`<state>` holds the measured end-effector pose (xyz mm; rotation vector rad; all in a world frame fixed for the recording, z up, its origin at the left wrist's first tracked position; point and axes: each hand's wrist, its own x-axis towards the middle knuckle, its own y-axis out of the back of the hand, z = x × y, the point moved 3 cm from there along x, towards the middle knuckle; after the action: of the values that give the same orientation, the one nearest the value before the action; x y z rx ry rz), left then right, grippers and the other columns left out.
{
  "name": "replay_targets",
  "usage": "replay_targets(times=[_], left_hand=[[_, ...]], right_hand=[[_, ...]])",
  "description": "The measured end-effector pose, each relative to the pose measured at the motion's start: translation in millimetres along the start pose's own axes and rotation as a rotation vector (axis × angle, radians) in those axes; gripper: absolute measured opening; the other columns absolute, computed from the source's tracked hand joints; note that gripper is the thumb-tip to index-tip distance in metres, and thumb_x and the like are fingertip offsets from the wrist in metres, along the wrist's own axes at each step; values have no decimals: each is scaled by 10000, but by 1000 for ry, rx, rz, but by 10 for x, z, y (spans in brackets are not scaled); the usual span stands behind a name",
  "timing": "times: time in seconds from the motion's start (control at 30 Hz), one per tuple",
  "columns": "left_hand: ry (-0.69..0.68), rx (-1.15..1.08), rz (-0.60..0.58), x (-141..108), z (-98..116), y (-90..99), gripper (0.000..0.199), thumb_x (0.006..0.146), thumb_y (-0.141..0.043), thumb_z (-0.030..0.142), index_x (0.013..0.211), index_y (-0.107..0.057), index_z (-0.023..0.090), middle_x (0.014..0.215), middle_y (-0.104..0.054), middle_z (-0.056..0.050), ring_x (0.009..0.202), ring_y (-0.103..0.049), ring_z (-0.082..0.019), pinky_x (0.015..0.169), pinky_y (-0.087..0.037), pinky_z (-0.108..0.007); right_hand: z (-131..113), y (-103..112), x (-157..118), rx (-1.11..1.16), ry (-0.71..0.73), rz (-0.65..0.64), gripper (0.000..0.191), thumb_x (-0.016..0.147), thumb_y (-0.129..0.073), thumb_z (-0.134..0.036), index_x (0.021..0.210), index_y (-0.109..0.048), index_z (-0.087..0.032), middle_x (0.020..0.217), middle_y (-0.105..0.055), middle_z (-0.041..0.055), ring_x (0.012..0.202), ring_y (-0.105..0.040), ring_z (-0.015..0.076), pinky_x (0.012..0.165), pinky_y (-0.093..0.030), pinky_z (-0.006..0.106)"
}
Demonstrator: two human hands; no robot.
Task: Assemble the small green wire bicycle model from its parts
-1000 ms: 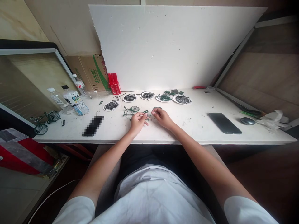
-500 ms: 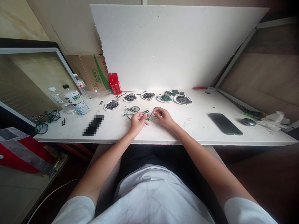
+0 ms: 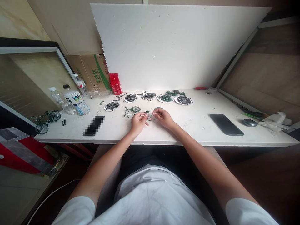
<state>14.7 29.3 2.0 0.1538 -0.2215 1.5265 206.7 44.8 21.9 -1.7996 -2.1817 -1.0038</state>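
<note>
Near the table's front edge, my left hand [image 3: 138, 122] pinches a small green part [image 3: 147, 112] that sticks up past its fingertips. Just to its right, my right hand [image 3: 163, 117] has thumb and forefinger closed on a thin dark part [image 3: 150, 117]. The fingertips of the two hands are a short gap apart. A green toy bicycle frame [image 3: 127, 113] lies left of my left hand, beside a spoked wheel [image 3: 135, 109]. Another wheel [image 3: 158, 108] is partly hidden behind my right hand.
White plates of wheels and small parts, such as one plate [image 3: 106, 107], stand in a row behind the hands. Bottles [image 3: 76, 101] and an assembled toy bicycle [image 3: 48, 120] are at left. A phone [image 3: 226, 124] and a mouse [image 3: 249, 122] lie at right.
My right hand has shifted very slightly, and more of the wheel behind it shows. My left hand keeps its place.
</note>
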Motion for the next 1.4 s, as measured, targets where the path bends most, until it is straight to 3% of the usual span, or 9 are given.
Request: replay_targets(times=[0.27, 0.57, 1.0, 1.4], left_hand=[[-10, 3, 1, 7, -28, 4, 536, 881, -773, 648, 1075, -648, 165, 915, -822, -101, 520, -725, -158, 470, -414, -225], [-31, -6, 1, 5, -34, -1, 513, 886, -782, 618, 1070, -645, 159, 900, -823, -100, 521, -730, -164, 459, -411, -219], [-40, 0, 24, -29, 8, -3, 516, 866, -782, 643, 1013, -625, 175, 938, -827, -104, 448, -674, -137, 441, -449, -235], [-38, 7, -11, -1, -50, -16, 512, 881, -773, 637, 1032, -609, 176, 955, -827, -115, 550, -752, -175, 464, -422, -217]], right_hand=[[-13, -11, -13, -78, 57, 10, 293, 1042, -584, -510, 984, -669, -235, 949, -722, 93, 772, -595, 236, 718, -471, 382], [-26, -18, -15, -150, 126, 28, 164, 1044, -552, -362, 981, -649, -245, 986, -716, 104, 906, -627, 278, 794, -487, 410], [48, -23, -24, -46, 34, 57, 275, 1053, -578, -503, 1021, -633, -235, 981, -704, 89, 830, -617, 235, 742, -466, 377], [28, -21, -22, -62, 25, 43, 217, 1038, -593, -436, 997, -651, -231, 880, -689, 66, 753, -590, 222, 708, -444, 373]])
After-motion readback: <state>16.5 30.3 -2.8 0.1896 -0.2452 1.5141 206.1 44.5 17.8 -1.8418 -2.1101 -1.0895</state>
